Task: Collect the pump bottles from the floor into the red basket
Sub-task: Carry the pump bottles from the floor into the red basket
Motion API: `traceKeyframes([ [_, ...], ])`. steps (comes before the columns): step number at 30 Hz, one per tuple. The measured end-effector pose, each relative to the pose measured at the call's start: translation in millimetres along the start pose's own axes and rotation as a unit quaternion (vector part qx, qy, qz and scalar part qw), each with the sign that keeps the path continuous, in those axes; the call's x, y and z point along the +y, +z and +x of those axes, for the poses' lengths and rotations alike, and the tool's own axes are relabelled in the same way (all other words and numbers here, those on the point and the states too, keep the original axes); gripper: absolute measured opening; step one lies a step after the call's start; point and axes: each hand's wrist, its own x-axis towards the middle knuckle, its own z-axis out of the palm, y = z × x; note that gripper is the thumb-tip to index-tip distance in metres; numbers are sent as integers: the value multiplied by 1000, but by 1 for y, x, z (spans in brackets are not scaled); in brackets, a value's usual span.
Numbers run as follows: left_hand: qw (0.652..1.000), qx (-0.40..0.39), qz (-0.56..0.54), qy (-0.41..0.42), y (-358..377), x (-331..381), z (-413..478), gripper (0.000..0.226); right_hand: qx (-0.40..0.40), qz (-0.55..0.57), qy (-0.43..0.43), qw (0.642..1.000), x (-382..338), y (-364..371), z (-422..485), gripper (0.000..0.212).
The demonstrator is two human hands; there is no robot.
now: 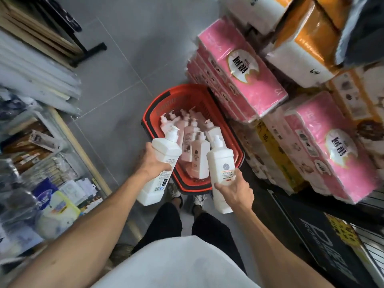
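The person wears a white shirt (pixel 176 265), plain-surfaced, which fills the lower centre of the frame. Directly above it in the frame, black trousers (pixel 164 223) cover both legs down to the ankles. The left shoe (pixel 173 190) and right shoe (pixel 198 201), at centre frame, show a mottled light-and-dark pattern; finer detail is blurred. The left forearm (pixel 93 221) and right forearm (pixel 270 235) are bare from the lower frame edge to the wrist.

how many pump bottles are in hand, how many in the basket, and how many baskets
held in hand: 2, left-hand bottle and right-hand bottle
basket bottles: 7 showing, maybe more beneath
red basket: 1
total: 10
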Motion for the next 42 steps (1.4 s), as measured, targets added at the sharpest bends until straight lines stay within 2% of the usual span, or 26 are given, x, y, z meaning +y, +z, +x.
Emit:
traceKeyframes([
  [6,998,-17,-66,0,55,7,50,87,-22,5,18,1000,10,37,54,65],
  [12,996,-5,-82,-25,114,7,106,99,-29,24,30,999,23,73,112,69],
  [16,991,22,-129,-39,143,10,142,90,-23,38,33,998,25,92,155,61],
  [18,988,39,-137,-59,155,12,162,87,-19,34,25,999,23,100,176,59],
  [23,982,65,-134,-113,183,5,218,90,-24,3,2,1000,23,124,234,73],
  [28,971,95,-138,-169,205,-12,269,90,-33,3,-18,999,38,149,262,63],
  [30,969,101,-135,-182,211,-19,287,100,-40,1,-6,999,44,155,267,73],
  [32,968,100,-128,-190,216,-25,301,112,-56,5,3,998,46,161,270,92],
  [35,966,105,-109,-208,221,-30,316,125,-42,10,17,999,43,175,268,97],
  [42,975,73,-48,-204,226,-44,331,113,2,-8,21,1000,46,191,264,100],
])
